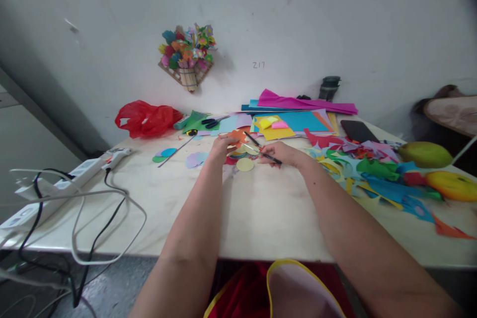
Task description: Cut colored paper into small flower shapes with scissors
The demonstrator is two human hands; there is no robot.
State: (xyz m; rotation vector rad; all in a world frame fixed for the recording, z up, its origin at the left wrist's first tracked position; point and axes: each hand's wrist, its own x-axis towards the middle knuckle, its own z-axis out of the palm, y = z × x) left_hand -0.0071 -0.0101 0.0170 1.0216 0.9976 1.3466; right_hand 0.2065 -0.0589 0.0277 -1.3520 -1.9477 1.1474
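Observation:
An orange paper piece (pixel 239 135) with a scalloped edge is held between the fingers of my left hand (pixel 222 147), over the middle of the table. Close on its right, my right hand (pixel 276 154) is closed on a dark, slim tool (pixel 270 157). A second dark, thin length and a pale shiny strip show between the hands; how they join is too blurred to tell. Below the hands lie a pale yellow paper circle (pixel 245 164) and other coloured rounds, partly covered by the fingers.
Coloured paper sheets (pixel 294 121) and dark-handled scissors (pixel 210 122) lie at the back. Paper scraps (pixel 376 169), a phone (pixel 358 130) and yellow fruit (pixel 425 154) are on the right. A red bag (pixel 147 118), power strip (pixel 55 194) and loose cables are on the left.

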